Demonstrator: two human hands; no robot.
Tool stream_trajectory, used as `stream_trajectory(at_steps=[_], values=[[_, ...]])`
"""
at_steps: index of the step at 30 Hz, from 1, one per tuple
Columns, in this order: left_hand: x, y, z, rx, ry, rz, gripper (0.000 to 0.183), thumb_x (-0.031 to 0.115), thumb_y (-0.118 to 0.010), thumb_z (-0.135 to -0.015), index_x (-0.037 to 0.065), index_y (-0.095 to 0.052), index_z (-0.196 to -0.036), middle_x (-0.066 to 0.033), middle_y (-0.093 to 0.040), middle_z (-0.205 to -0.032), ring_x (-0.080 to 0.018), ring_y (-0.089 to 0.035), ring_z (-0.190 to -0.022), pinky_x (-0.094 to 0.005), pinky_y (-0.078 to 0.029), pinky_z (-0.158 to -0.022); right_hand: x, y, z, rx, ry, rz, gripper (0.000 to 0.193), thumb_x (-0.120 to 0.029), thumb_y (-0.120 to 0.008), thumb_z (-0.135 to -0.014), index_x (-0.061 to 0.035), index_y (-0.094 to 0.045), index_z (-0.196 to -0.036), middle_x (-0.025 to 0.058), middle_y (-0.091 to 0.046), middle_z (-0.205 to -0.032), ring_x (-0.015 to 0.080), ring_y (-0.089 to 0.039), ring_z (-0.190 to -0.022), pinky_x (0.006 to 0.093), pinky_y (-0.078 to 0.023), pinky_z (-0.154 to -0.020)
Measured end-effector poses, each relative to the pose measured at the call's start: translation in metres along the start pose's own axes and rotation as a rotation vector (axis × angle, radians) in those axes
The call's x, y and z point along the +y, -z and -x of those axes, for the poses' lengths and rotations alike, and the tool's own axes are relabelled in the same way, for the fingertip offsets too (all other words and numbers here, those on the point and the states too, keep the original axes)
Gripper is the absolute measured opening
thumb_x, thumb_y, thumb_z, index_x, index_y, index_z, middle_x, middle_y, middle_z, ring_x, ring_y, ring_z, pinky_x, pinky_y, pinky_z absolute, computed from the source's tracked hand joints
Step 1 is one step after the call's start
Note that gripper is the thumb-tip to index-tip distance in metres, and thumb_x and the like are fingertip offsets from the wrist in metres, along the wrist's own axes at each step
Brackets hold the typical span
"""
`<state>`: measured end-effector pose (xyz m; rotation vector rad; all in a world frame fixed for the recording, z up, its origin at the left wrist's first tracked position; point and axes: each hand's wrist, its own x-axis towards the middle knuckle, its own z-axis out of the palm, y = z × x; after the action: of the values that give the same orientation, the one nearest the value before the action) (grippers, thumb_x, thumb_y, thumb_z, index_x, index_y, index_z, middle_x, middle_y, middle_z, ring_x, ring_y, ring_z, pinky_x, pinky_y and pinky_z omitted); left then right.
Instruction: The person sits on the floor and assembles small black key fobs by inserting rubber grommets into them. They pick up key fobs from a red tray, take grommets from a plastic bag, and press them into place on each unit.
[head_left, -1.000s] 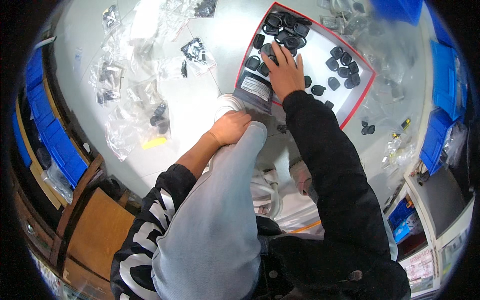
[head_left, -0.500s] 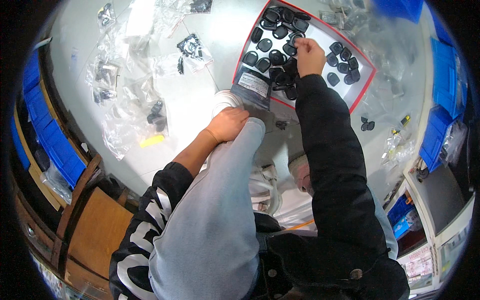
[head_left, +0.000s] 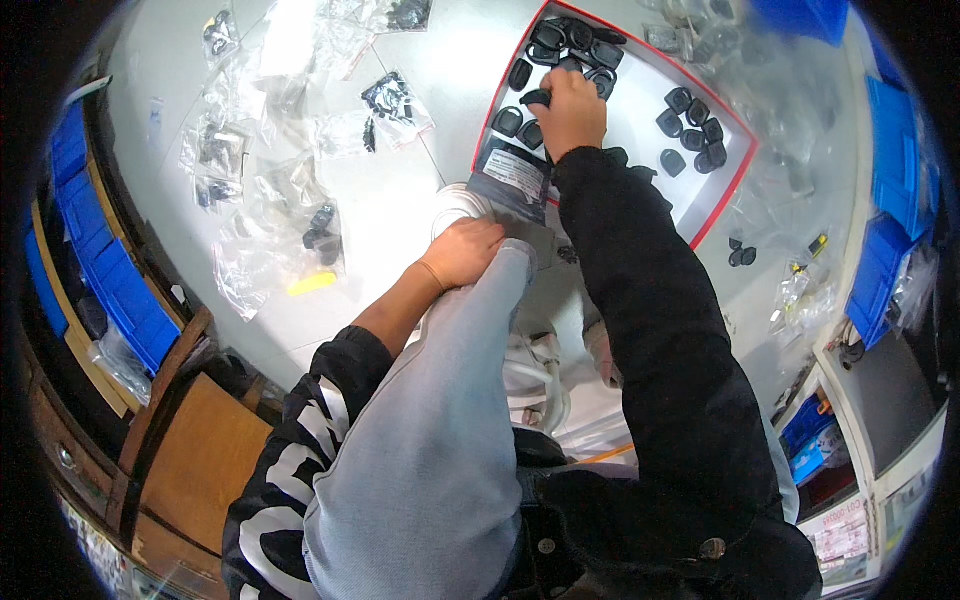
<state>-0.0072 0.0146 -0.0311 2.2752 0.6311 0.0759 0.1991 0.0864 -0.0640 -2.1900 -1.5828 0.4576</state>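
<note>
A shallow white box with a red rim (head_left: 722,212) stands on the floor in front of me, holding many black key fobs, one loose cluster of fobs (head_left: 692,118) to the right. My right hand (head_left: 574,108) reaches over the left half, fingers closed on a black key fob (head_left: 536,98) that sticks out on its left side. My forearm hides some fobs beneath. A dark plastic bag with a white label (head_left: 513,178) lies over the box's near left corner. My left hand (head_left: 466,250) rests on my knee with nothing visible in it; its fingertips are partly hidden.
Clear plastic bags (head_left: 240,225) with small black parts litter the floor at left, a yellow piece (head_left: 312,283) among them. A few black pieces (head_left: 741,253) lie right of the box. Blue bins (head_left: 108,235) line the left side, with more blue bins (head_left: 868,275) opposite.
My right hand has moved left across the box, and a key fob now shows at its fingers. My left hand stays on the knee. The view has shifted slightly.
</note>
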Motion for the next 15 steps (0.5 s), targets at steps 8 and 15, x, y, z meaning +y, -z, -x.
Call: stream_trajectory(at_steps=[8, 15], values=[[0.003, 0.002, -0.001, -0.004, -0.012, -0.025, 0.014, 0.016, -0.049, -0.079, 0.005, -0.053, -0.071, -0.0049, -0.05, -0.072, -0.0207, -0.053, -0.07, -0.0318, -0.044, -0.065, 0.031, 0.049, 0.023, -0.187, -0.742, -1.299, 0.031, -0.008, -0.056, -0.082, 0.0007, -0.047, -0.111, 0.0092, -0.058, -0.092, 0.0176, -0.058, -0.081, 0.0285, -0.049, -0.072], [0.002, 0.001, 0.0, 0.041, -0.027, -0.021, 0.013, 0.016, -0.049, -0.078, 0.005, -0.053, -0.072, -0.0055, -0.051, -0.074, -0.021, -0.053, -0.07, -0.0321, -0.044, -0.066, 0.048, 0.066, 0.029, -0.004, -0.938, -1.562, 0.023, -0.004, -0.05, -0.084, 0.002, -0.045, -0.105, 0.0127, -0.055, -0.095, 0.0236, -0.058, -0.085, 0.0353, -0.051, -0.076]])
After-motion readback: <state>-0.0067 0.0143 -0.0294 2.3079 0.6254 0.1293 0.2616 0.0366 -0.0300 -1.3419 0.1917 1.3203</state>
